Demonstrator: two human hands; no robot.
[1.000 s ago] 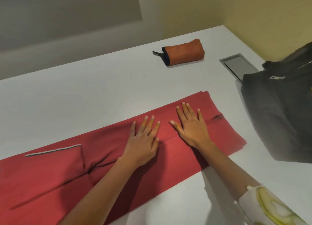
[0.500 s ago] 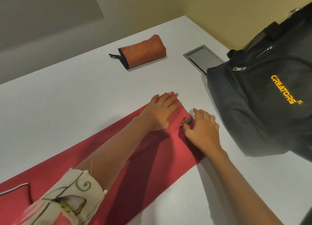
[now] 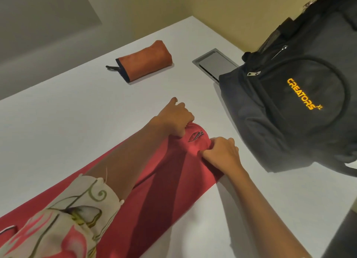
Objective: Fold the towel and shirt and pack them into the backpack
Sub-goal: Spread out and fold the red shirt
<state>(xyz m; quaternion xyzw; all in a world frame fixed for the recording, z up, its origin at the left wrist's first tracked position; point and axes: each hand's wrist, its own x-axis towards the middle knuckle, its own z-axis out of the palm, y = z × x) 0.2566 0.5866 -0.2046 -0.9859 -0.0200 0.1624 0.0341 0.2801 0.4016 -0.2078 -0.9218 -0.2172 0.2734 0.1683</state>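
Observation:
A red shirt (image 3: 166, 180) lies folded into a long strip across the white table (image 3: 77, 126). Its far end, with a small zipper showing, is lifted and bunched. My left hand (image 3: 175, 118) grips the far corner of that end. My right hand (image 3: 222, 155) pinches the near corner. A rolled orange towel (image 3: 144, 61) with a dark edge and loop lies farther back on the table. The black backpack (image 3: 301, 107) with yellow "CREATORS XL" lettering stands at the right, close to my right hand.
A metal cable hatch (image 3: 214, 63) is set into the table behind the backpack. The table's far edge meets a yellow wall. My patterned sleeve (image 3: 63, 219) fills the lower left.
My hands moved from pressing flat on the middle of the shirt to its far right end. They now grip the end's corners and have lifted it. The view swung right toward the backpack.

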